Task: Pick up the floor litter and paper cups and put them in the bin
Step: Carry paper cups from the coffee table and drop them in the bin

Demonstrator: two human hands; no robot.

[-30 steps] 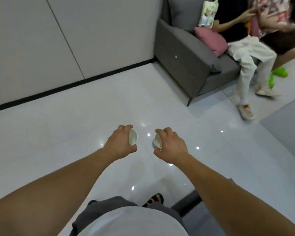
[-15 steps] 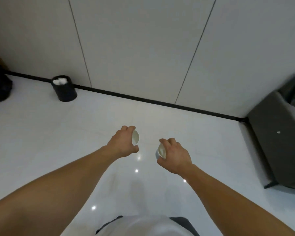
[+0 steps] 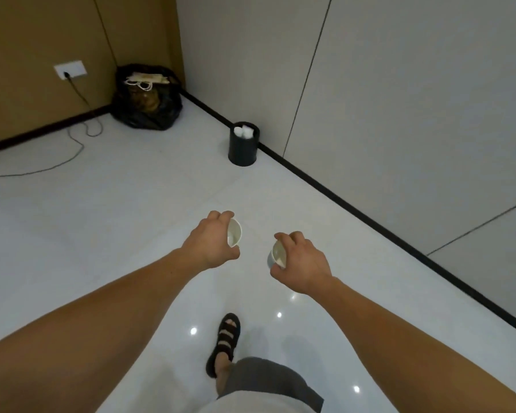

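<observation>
The view has swung away from the sofa and along the wall, so the bin (image 3: 244, 152), at the far left 0.5 s ago, now stands straight ahead against the skirting, well apart from the hands (the carry looks about half done). Both grips are unchanged: the left hand (image 3: 212, 244) keeps its fingers curled round the left cup (image 3: 234, 236), and the right hand (image 3: 304, 265) clamps the right cup (image 3: 277, 254), both mouths turned inward and showing nothing inside. The bin already holds white pieces (image 3: 243, 132) near its rim, probably cups or crumpled paper. A black rubbish bag (image 3: 146, 110) in the corner gapes open, with paper and cord handles on top.
</observation>
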